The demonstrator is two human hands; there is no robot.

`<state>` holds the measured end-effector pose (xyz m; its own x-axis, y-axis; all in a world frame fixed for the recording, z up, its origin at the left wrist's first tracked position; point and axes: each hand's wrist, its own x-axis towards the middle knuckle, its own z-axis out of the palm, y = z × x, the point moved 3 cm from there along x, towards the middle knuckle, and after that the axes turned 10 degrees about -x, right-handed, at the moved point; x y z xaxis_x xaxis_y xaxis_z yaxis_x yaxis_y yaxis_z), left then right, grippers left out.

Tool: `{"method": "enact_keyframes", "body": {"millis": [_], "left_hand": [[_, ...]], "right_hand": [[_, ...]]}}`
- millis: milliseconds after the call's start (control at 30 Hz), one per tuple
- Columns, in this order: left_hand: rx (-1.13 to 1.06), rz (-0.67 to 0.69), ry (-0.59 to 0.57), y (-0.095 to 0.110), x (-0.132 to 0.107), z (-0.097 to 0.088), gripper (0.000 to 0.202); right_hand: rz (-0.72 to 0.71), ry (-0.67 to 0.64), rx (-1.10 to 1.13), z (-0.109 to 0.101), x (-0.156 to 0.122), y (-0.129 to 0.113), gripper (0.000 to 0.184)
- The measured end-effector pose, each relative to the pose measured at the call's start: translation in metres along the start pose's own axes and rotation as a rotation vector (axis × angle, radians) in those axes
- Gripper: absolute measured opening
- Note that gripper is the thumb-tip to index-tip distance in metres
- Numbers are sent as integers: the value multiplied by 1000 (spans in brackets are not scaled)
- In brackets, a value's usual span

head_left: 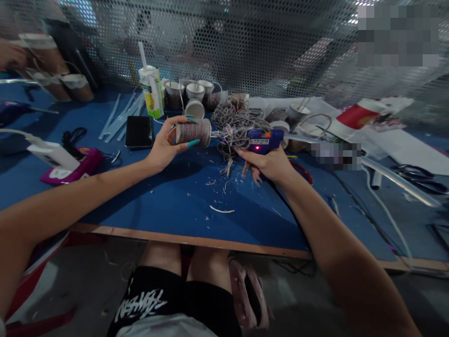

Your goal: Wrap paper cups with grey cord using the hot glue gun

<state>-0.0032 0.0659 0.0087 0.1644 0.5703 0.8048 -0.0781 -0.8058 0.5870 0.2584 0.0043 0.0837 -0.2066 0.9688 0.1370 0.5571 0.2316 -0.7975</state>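
Note:
My left hand [164, 146] is closed around a small cup [194, 133] wound with brownish-grey cord, held on its side above the table. In my right hand [273, 164] is a blue hot glue gun [268, 142] with a lit red light. A long clear glue stick [396, 178] runs out of its back to the right. The gun's nozzle points left, close to the cup's end; I cannot tell whether they touch. A tangled heap of grey cord [240, 114] lies around the gun's front and partly hides it.
Several cord-wrapped cups [195, 91] stand behind, beside a drink carton [151, 91]. On the left lie a phone [139, 131], loose glue sticks [114, 117] and a purple power strip [72, 167]. Scraps litter the blue table [168, 201]. Another person's hand [12, 55] shows at far left.

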Motion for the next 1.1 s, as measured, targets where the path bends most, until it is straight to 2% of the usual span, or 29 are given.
{"method": "enact_keyframes", "body": {"millis": [433,600,933,1100], "left_hand": [[-63,15,-56,6,0,3,59],[-55,-19,-87,11,0,5,58],[-89,-16,-77,17,1,7,54],[-106,-88,-14,11,-2,7,58]], "right_hand": [[-55,31,-34,0,-3,-6,43],[-62,60,-24,-1,-3,-5,43],[3,106,18,0,-1,-2,36],[-16,212,-34,-11,-3,-11,44]]}}
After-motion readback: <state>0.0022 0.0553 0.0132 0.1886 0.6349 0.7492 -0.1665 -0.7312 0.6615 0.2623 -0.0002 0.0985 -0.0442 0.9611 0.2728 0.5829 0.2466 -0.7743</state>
